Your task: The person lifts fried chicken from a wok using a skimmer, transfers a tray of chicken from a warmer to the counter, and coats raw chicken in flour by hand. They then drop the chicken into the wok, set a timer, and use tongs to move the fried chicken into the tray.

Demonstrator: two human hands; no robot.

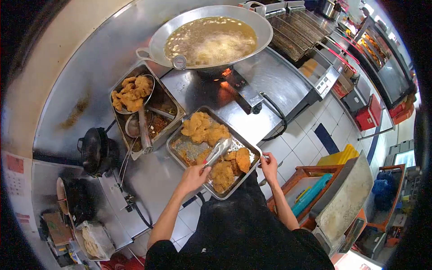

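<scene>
My left hand [193,178] is wrapped round a pair of metal tongs [222,149] with a red part near the grip. The tongs reach over fried breaded pieces [223,176] in a rectangular metal tray [220,197]; whether their tips grip a piece is hard to tell. More golden pieces [204,129] sit at the tray's far side, with crumbs between. At the tray's right edge, my right hand [269,167] holds the rim between thumb and fingers. The tray rests near the counter's front edge, close to my black apron [245,225].
A large wok [155,45] of bubbling oil stands over a lit burner, a round thermometer [179,62] at its rim. Left of the tray, a deep pan [173,114] holds a strainer ladle [145,135] full of fried pieces. A black pot [93,150] stands further left.
</scene>
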